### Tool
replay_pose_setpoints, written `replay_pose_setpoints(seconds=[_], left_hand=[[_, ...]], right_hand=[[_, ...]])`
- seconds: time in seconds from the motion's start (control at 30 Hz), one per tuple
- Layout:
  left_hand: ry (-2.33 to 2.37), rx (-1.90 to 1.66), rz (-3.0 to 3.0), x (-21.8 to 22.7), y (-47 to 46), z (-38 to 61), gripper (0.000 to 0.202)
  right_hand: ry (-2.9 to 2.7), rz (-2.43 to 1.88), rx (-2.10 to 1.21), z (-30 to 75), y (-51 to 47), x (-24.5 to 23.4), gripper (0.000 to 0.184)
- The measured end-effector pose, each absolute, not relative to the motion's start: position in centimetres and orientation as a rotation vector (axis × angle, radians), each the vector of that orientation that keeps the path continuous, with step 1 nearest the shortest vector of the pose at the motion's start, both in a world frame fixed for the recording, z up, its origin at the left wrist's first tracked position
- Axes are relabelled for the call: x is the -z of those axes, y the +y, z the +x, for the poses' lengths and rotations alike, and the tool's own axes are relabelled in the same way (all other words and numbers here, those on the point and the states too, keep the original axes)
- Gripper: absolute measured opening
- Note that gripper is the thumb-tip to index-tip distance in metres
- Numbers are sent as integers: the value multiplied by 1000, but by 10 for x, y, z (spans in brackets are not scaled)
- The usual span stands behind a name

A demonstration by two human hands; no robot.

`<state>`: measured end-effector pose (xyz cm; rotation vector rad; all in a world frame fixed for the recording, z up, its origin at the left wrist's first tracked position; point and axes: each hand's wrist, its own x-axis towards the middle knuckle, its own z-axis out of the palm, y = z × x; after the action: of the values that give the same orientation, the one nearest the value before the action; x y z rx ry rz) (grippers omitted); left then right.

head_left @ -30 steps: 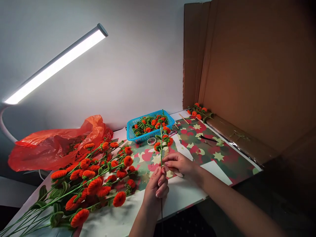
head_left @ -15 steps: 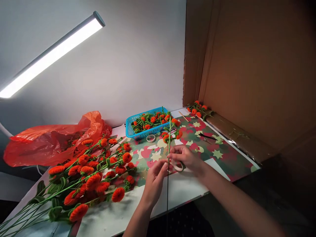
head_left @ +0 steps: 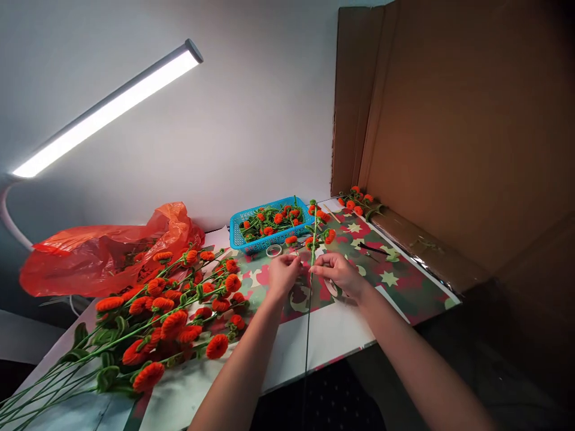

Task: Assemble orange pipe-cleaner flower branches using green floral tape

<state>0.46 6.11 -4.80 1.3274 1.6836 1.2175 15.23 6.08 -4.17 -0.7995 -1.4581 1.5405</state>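
My right hand [head_left: 336, 274] pinches a long thin flower stem [head_left: 309, 317] upright between thumb and fingers. Small orange fuzzy blooms and green buds sit along the top of this flower spray [head_left: 329, 236]. A roll of tape [head_left: 331, 288] hangs just under the same hand, partly hidden by it. To the left, my left hand [head_left: 284, 274] is off the stem, its fingers closed on a small orange flower [head_left: 291, 240] that shows above the fingertips. Its short stem is mostly hidden by the hand.
A blue basket [head_left: 251, 246] of small flowers stands at the back. Many long-stemmed orange flowers [head_left: 174, 324] lie at left by a red plastic bag [head_left: 90, 257]. Another tape roll [head_left: 274, 251], a black tool [head_left: 372, 248] and a cardboard wall [head_left: 458, 120] are around. A lamp [head_left: 112, 111] shines above.
My left hand has left the stem and moved forward, and a small orange flower now shows at its fingertips. My right hand still holds the spray. The view has shifted slightly.
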Motion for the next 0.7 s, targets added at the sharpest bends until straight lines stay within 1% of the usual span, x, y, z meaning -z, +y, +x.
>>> replay_pose_setpoints(seconds=[0.13,0.2,0.27,0.37,0.5,0.57,0.7], left_hand=[[1505,-1315,1194,50,19,9,32],[1402,-1419,1133,51,5,14,32],[1355,-1515,1126,52,-2,20,29],[1442,-1572,1231,52,-6,25,24],[1626,-1578,1590,54,-10,27,20],[1686,-1560,1725,55,-11,27,21],[1732,-1530,1773,58,-11,26,27]], right_hand=[[-1511,-824,-1444,149,63,47,28],[-1527,-840,-1436,147,64,50,26],[-1515,-849,-1458,146,63,52,25],[-1494,-844,-1479,145,62,52,25],[-1500,-837,-1447,144,62,52,24],[-1508,-844,-1428,142,62,54,23],[-1551,-868,-1388,141,61,54,24]])
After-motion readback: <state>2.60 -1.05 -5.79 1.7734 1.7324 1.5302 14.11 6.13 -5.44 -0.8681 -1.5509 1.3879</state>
